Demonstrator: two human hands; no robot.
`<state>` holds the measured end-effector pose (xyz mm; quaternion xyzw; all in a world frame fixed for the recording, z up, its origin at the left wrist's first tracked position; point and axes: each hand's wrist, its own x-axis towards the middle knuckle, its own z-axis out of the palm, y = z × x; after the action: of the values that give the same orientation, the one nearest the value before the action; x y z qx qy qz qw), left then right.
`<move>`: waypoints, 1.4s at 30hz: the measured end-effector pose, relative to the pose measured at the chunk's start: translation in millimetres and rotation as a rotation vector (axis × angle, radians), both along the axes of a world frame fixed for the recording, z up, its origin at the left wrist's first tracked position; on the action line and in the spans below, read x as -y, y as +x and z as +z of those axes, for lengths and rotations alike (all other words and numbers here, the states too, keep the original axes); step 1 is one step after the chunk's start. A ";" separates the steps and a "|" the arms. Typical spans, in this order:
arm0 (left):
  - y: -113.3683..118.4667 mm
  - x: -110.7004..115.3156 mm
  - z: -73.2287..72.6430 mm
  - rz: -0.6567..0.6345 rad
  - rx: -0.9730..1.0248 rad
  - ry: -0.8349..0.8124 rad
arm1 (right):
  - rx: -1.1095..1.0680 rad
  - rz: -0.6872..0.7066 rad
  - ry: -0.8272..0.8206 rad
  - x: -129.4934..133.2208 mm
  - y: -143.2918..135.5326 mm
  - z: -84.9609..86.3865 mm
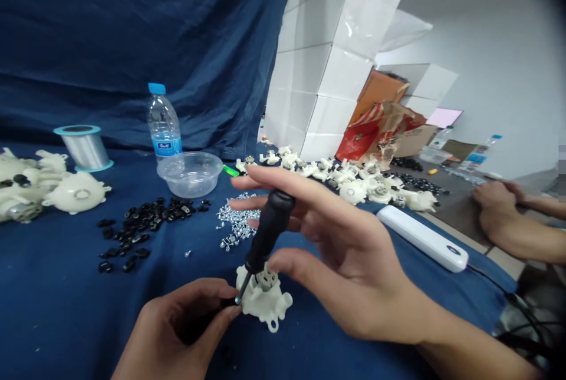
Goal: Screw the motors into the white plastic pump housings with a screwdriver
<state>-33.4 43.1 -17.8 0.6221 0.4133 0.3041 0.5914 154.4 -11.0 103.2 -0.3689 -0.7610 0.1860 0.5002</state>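
My right hand point(340, 250) is around a black screwdriver point(270, 227), its fingers stretched past the handle and the thumb beside the lower grip. The shaft slants down to a small screw point(238, 300) at the left edge of a cream plastic housing point(265, 303), which lies on the blue cloth and has a metal-looking part on top. Thumb and forefinger of my left hand point(177, 327) pinch at that edge, on what looks like a small black plastic piece point(229, 302), mostly hidden by the fingertips.
Loose screws point(239, 221) and black plastic pieces point(150, 221) lie beyond my hands. Behind them stand a clear bowl point(190, 177), a water bottle point(163, 124) and a wire spool point(84, 147). More housings point(354, 182), a white power strip point(422, 238) and another person's hands point(499, 203) are right.
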 end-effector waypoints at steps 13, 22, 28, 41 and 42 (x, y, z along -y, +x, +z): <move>3.3 2.4 7.0 -0.023 -0.015 0.031 | -0.120 0.056 -0.036 0.4 4.6 -7.2; 2.1 2.1 5.6 -0.056 -0.010 0.066 | -0.047 -0.023 0.005 1.6 7.7 -3.9; 0.0 0.3 3.2 -0.111 -0.025 0.085 | -0.160 -0.233 0.065 2.2 6.0 -3.6; 3.9 0.2 -2.5 -0.083 -0.012 0.239 | -0.042 -0.196 -0.011 6.2 4.2 -5.4; 3.7 0.1 -2.6 -0.087 -0.015 0.246 | -0.049 -0.152 -0.051 6.2 4.3 -5.4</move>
<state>-29.7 43.1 -20.3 0.7096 0.3497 0.3221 0.5201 158.7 -17.2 97.8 -0.4335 -0.7134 0.1758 0.5218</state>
